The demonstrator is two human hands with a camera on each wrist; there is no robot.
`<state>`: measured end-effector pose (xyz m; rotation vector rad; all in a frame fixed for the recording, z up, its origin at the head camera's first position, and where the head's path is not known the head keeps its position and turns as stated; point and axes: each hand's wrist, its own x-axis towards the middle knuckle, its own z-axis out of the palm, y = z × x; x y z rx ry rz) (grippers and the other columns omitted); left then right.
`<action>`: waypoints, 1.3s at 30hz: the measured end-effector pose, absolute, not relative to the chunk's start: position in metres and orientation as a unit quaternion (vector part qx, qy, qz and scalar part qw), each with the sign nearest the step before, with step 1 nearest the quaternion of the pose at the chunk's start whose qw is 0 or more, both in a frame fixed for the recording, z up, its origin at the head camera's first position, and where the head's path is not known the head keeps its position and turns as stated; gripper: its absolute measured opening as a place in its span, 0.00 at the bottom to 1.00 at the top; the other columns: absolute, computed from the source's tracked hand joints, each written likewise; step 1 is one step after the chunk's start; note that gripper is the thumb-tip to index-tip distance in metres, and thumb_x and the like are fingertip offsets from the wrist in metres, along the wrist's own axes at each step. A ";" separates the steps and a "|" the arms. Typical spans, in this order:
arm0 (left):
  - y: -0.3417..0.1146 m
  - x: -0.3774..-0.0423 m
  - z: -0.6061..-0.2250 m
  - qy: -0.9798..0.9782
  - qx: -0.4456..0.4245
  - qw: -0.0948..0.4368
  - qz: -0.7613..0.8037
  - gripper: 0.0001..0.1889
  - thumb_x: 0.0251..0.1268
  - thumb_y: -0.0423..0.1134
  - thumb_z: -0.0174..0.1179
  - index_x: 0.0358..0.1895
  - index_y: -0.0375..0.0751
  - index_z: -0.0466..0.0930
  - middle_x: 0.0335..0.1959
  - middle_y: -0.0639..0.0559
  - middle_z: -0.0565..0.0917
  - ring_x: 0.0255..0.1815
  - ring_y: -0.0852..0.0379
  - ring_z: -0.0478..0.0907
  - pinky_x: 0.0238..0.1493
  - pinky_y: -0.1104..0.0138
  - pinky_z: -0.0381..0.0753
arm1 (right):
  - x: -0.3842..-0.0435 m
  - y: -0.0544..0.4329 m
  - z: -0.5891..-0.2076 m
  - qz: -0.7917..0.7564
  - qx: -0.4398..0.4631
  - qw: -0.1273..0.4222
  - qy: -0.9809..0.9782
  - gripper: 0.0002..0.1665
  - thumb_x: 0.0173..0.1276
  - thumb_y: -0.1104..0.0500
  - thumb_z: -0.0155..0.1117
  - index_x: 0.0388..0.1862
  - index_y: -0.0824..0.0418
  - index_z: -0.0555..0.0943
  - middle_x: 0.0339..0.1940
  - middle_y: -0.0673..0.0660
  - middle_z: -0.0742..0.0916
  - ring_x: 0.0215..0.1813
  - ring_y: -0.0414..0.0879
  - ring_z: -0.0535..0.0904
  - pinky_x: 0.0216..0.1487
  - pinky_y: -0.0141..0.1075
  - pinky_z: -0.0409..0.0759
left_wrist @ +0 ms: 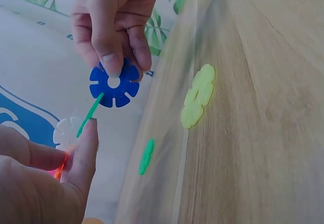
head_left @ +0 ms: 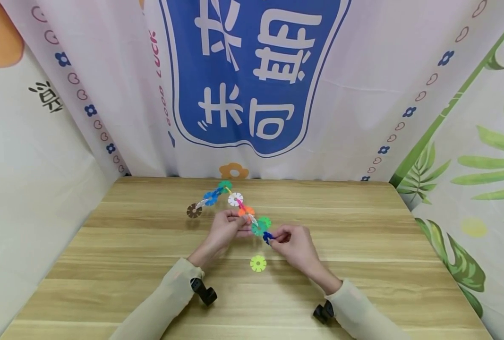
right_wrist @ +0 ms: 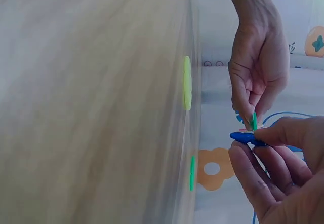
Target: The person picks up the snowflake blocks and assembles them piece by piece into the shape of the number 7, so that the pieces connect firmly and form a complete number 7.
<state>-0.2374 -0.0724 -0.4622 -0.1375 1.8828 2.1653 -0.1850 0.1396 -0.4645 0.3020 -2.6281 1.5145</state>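
Note:
A chain of slotted plastic snowflake discs (head_left: 211, 198) in brown, blue, green, white, pink and orange runs over the table. My left hand (head_left: 224, 230) pinches it near the orange disc (head_left: 247, 212). At its near end is a teal-green disc (head_left: 259, 228), seen edge-on as a thin green strip in the left wrist view. Between thumb and fingers, my right hand (head_left: 296, 245) pinches a dark blue snowflake disc (left_wrist: 114, 84). The green disc's edge meets the blue disc's slotted rim; how deeply they interlock I cannot tell.
On the wooden table (head_left: 149, 264), a loose yellow-green snowflake disc (head_left: 258, 263) lies flat in front of the hands. Another loose green disc (left_wrist: 146, 157) lies farther back, partly covered by the teal one in the head view. A printed curtain (head_left: 354, 118) hangs behind the table's far edge.

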 end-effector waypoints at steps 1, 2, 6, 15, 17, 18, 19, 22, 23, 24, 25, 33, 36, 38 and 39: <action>-0.072 -0.237 -0.462 0.650 -0.045 0.134 0.747 0.07 0.75 0.25 0.58 0.51 0.27 0.73 0.40 0.42 0.84 0.33 0.55 0.88 0.52 0.55 0.94 | -0.184 0.138 -0.464 0.495 0.102 0.050 -0.862 0.06 0.59 0.72 0.76 0.31 0.63 0.89 0.27 0.55 0.90 0.29 0.40 0.83 0.30 0.26 0.86; -0.072 -0.237 -0.462 0.651 -0.044 0.134 0.746 0.07 0.75 0.25 0.58 0.51 0.28 0.73 0.39 0.42 0.84 0.33 0.55 0.88 0.53 0.55 0.93 | -0.184 0.137 -0.463 0.493 0.106 0.054 -0.862 0.06 0.58 0.73 0.76 0.31 0.64 0.89 0.27 0.55 0.90 0.29 0.40 0.83 0.30 0.25 0.86; -0.074 -0.236 -0.461 0.658 -0.038 0.133 0.740 0.07 0.75 0.25 0.58 0.51 0.28 0.75 0.39 0.42 0.84 0.33 0.55 0.88 0.55 0.52 0.93 | -0.181 0.132 -0.462 0.480 0.125 0.074 -0.865 0.06 0.58 0.74 0.74 0.31 0.66 0.88 0.27 0.55 0.90 0.28 0.38 0.83 0.30 0.24 0.86; -0.078 -0.236 -0.463 0.659 -0.038 0.141 0.738 0.07 0.74 0.25 0.59 0.50 0.27 0.78 0.38 0.43 0.86 0.33 0.55 0.88 0.53 0.55 0.94 | -0.175 0.123 -0.461 0.450 0.148 0.096 -0.875 0.08 0.58 0.76 0.71 0.32 0.65 0.87 0.26 0.54 0.89 0.26 0.37 0.82 0.26 0.23 0.85; -0.078 -0.236 -0.465 0.656 -0.042 0.142 0.741 0.07 0.74 0.25 0.59 0.50 0.26 0.78 0.37 0.43 0.86 0.32 0.54 0.88 0.54 0.53 0.93 | -0.174 0.122 -0.462 0.447 0.146 0.095 -0.877 0.09 0.57 0.76 0.71 0.31 0.64 0.87 0.25 0.54 0.89 0.26 0.36 0.81 0.25 0.23 0.84; -0.078 -0.235 -0.465 0.652 -0.045 0.143 0.743 0.07 0.73 0.24 0.59 0.50 0.25 0.77 0.37 0.42 0.86 0.31 0.54 0.88 0.54 0.53 0.93 | -0.174 0.121 -0.462 0.447 0.146 0.093 -0.878 0.09 0.57 0.76 0.71 0.31 0.64 0.87 0.25 0.53 0.88 0.26 0.36 0.81 0.25 0.23 0.84; -0.077 -0.235 -0.466 0.649 -0.049 0.144 0.745 0.07 0.73 0.24 0.59 0.49 0.24 0.77 0.36 0.42 0.85 0.31 0.54 0.88 0.53 0.53 0.93 | -0.174 0.120 -0.462 0.443 0.147 0.096 -0.879 0.09 0.58 0.76 0.72 0.30 0.64 0.86 0.24 0.53 0.88 0.25 0.35 0.80 0.25 0.23 0.83; -0.075 -0.233 -0.469 0.642 -0.057 0.151 0.749 0.06 0.72 0.23 0.59 0.48 0.24 0.76 0.34 0.43 0.85 0.31 0.54 0.88 0.48 0.58 0.95 | -0.176 0.118 -0.462 0.431 0.159 0.104 -0.882 0.09 0.58 0.75 0.73 0.28 0.63 0.85 0.23 0.53 0.87 0.24 0.34 0.78 0.23 0.22 0.81; -0.075 -0.233 -0.470 0.640 -0.059 0.155 0.751 0.06 0.72 0.23 0.59 0.48 0.24 0.76 0.34 0.44 0.85 0.31 0.54 0.88 0.47 0.59 0.95 | -0.176 0.117 -0.461 0.426 0.164 0.107 -0.883 0.09 0.59 0.74 0.73 0.27 0.63 0.85 0.23 0.53 0.87 0.23 0.34 0.78 0.23 0.22 0.81; -0.075 -0.232 -0.471 0.638 -0.063 0.159 0.751 0.06 0.72 0.23 0.59 0.48 0.24 0.76 0.34 0.44 0.85 0.31 0.55 0.88 0.45 0.61 0.95 | -0.177 0.117 -0.460 0.422 0.169 0.108 -0.884 0.08 0.60 0.74 0.73 0.27 0.63 0.84 0.23 0.53 0.87 0.23 0.35 0.77 0.22 0.22 0.80; -0.075 -0.232 -0.471 0.636 -0.065 0.160 0.752 0.06 0.73 0.23 0.59 0.48 0.25 0.76 0.34 0.44 0.85 0.32 0.55 0.87 0.45 0.61 0.95 | -0.178 0.117 -0.459 0.418 0.173 0.111 -0.885 0.08 0.60 0.73 0.73 0.27 0.64 0.84 0.23 0.53 0.87 0.23 0.35 0.78 0.22 0.22 0.80; -0.082 -0.230 -0.459 0.631 -0.054 0.141 0.761 0.07 0.75 0.25 0.57 0.51 0.25 0.74 0.38 0.41 0.86 0.36 0.52 0.90 0.51 0.58 0.94 | -0.186 0.126 -0.460 0.442 0.151 0.101 -0.878 0.07 0.63 0.69 0.77 0.33 0.62 0.86 0.29 0.53 0.90 0.31 0.38 0.86 0.35 0.22 0.87; -0.082 -0.231 -0.455 0.631 -0.050 0.144 0.760 0.07 0.76 0.26 0.56 0.51 0.26 0.75 0.38 0.42 0.86 0.37 0.53 0.90 0.51 0.60 0.94 | -0.186 0.129 -0.463 0.453 0.150 0.104 -0.872 0.08 0.61 0.70 0.79 0.33 0.62 0.87 0.30 0.54 0.90 0.32 0.40 0.87 0.36 0.24 0.89; -0.081 -0.232 -0.455 0.631 -0.050 0.145 0.761 0.07 0.77 0.26 0.56 0.51 0.26 0.75 0.39 0.42 0.86 0.37 0.54 0.90 0.51 0.60 0.94 | -0.186 0.131 -0.464 0.457 0.152 0.107 -0.870 0.07 0.61 0.70 0.78 0.33 0.62 0.87 0.30 0.55 0.91 0.33 0.42 0.89 0.37 0.25 0.90; -0.081 -0.233 -0.455 0.631 -0.049 0.145 0.760 0.07 0.77 0.26 0.55 0.51 0.26 0.76 0.39 0.42 0.86 0.37 0.54 0.90 0.51 0.60 0.94 | -0.186 0.132 -0.464 0.458 0.151 0.109 -0.869 0.07 0.61 0.70 0.78 0.32 0.62 0.87 0.30 0.55 0.91 0.33 0.42 0.89 0.37 0.25 0.90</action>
